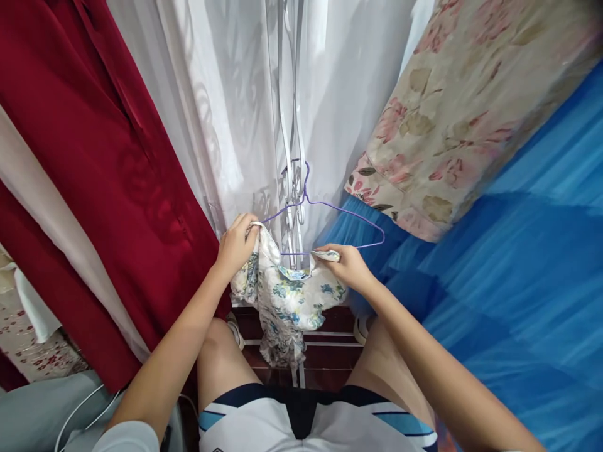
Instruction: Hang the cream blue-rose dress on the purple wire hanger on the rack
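A white garment with a blue and yellow floral print (296, 298) hangs between my two hands, its neckline facing up. My left hand (239, 243) is closed on its left shoulder, over the left end of a purple wire hanger (342, 208). My right hand (348, 263) pinches the right shoulder edge of the garment, below the hanger's bare right arm. The hanger's hook is up at a white metal rack (298, 125); whether it hooks on there is unclear. The fingertips of my left hand are partly hidden by cloth.
Red cloth (136, 188) hangs at the left, white curtains (226, 94) behind the rack. On the right hang a pink floral cloth (452, 138) and blue tulle (527, 263). A grey cushion-like thing with a white cable (78, 408) lies at the lower left. Dark red floor (325, 376) shows below.
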The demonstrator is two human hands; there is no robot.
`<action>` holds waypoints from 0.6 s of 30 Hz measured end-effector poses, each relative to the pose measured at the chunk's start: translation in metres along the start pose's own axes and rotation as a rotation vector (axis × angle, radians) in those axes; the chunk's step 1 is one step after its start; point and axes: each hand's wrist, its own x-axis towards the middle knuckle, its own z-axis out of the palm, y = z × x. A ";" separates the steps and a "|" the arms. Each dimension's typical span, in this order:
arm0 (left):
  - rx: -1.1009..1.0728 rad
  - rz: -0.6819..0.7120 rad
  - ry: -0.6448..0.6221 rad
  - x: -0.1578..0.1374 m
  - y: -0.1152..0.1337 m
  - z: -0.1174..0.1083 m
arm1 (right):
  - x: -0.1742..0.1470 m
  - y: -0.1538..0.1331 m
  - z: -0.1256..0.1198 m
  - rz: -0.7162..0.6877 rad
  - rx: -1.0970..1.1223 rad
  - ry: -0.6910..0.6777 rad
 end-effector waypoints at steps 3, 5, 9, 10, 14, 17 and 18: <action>0.009 0.022 0.061 -0.002 0.000 0.005 | -0.019 0.005 -0.026 -0.017 0.011 0.152; -0.004 0.039 0.066 -0.005 -0.002 0.006 | -0.024 0.015 -0.048 0.007 0.046 0.303; -0.003 0.073 0.077 -0.009 0.000 0.006 | -0.010 0.035 -0.088 0.130 0.000 0.337; -0.001 0.076 0.085 -0.009 0.001 0.006 | -0.003 0.038 -0.098 0.159 -0.060 0.243; -0.046 -0.016 0.218 -0.009 -0.002 -0.002 | 0.016 0.023 -0.138 0.135 -0.240 -0.125; -0.298 -0.197 0.269 -0.009 -0.018 -0.009 | 0.018 -0.002 -0.163 0.241 -0.125 -0.379; -0.402 -0.259 0.248 -0.009 -0.024 -0.011 | 0.016 -0.009 -0.166 0.307 -0.064 -0.446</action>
